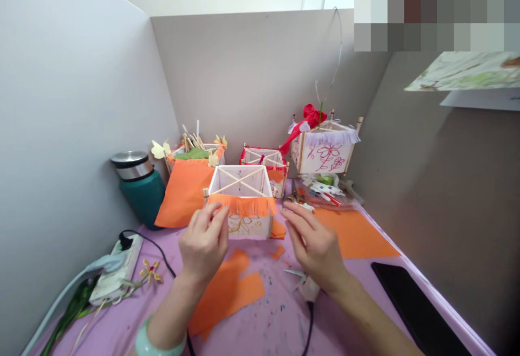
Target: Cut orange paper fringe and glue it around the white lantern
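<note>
Well, our paper lantern [244,223] is light and fragile, safest held by its wooden corner posts [271,226]. Our left hand [203,242] curls its fingers [217,218] against the orange fringe [241,206]; our right hand [312,247] hovers just beside it, fingers [290,220] spread, pinching nothing.

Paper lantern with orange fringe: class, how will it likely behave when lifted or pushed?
The paper lantern is probably light for its size: thin wooden sticks and paper. Pushed, it may skew, and the orange fringe will likely flop.
</note>
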`<state>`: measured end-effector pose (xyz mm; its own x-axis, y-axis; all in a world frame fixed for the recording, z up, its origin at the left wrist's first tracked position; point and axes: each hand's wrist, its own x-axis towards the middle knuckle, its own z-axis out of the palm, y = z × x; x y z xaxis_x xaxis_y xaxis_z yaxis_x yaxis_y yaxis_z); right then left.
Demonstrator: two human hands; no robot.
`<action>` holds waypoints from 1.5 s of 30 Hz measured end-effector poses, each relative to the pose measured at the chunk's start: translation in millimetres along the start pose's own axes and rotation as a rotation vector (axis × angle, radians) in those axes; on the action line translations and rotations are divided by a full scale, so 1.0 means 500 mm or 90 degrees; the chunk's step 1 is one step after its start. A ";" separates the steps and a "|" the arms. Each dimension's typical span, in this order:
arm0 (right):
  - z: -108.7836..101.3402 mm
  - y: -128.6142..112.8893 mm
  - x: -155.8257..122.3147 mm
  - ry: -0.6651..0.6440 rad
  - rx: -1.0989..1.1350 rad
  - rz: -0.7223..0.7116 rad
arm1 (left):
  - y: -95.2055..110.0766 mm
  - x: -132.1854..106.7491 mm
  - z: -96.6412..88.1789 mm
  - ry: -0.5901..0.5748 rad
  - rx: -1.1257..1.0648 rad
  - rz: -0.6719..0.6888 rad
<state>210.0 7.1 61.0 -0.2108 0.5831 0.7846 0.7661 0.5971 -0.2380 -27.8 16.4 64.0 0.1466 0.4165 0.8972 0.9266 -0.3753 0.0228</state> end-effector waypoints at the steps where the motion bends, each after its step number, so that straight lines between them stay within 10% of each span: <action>1: -0.019 0.012 -0.022 0.002 -0.021 0.045 | -0.002 -0.009 -0.009 0.005 -0.008 -0.009; 4: -0.075 0.049 -0.102 -0.044 -0.095 0.179 | 0.005 -0.044 -0.034 -0.057 -0.057 -0.033; 8: -0.122 0.069 -0.200 -0.187 -0.205 0.282 | 0.052 -0.098 -0.048 -0.316 -0.150 -0.069; 18: -0.097 0.053 -0.251 -0.318 -0.282 0.333 | 0.229 -0.173 -0.085 -0.715 -0.244 -0.053; 25: -0.111 0.026 -0.244 -0.191 -0.256 0.313 | 0.304 -0.126 -0.041 -0.673 -0.201 -0.078; 33: -0.116 -0.026 -0.271 -0.290 -0.020 0.454 | 0.354 -0.101 0.038 -0.674 -0.081 0.066; 40: -0.096 -0.032 -0.261 -0.156 0.312 0.641 | 0.338 -0.074 -0.021 -0.612 -0.207 -0.131; 45: -0.087 -0.063 -0.184 0.016 0.584 0.647 | 0.345 -0.072 -0.073 -0.526 -0.322 -0.051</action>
<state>231.5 -89.3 21.3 0.2161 0.9753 0.0459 -0.0998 0.0689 -0.9926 113.9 -93.7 51.8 0.4648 0.8343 0.2966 0.7144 -0.5512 0.4309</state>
